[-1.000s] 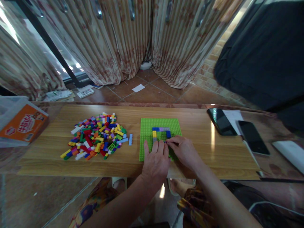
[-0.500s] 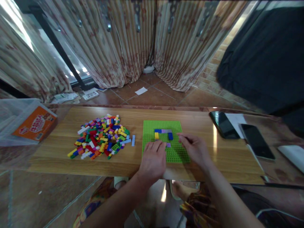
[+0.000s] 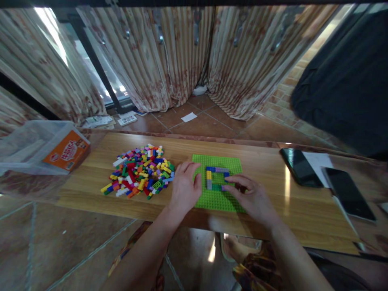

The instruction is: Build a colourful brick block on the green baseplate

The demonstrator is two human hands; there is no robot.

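Observation:
A green baseplate (image 3: 230, 161) lies on the wooden table (image 3: 273, 194). A small ring of bricks (image 3: 216, 178) in blue, purple, yellow and grey stands on it. My left hand (image 3: 184, 186) rests at the plate's left edge, fingers stretched toward the pile of loose coloured bricks (image 3: 140, 169). My right hand (image 3: 253, 196) lies on the plate's right part, its fingertips touching the ring's lower right corner. Neither hand visibly holds a brick.
A clear plastic box with an orange label (image 3: 65, 150) stands at the table's left end. Two dark phones (image 3: 300, 161) (image 3: 348, 186) and a white sheet lie at the right. Curtains and tiled floor are beyond the table.
My left hand has moved from the plate's front edge to its left side, toward the brick pile. The right hand stays at the ring. The camera has shifted left.

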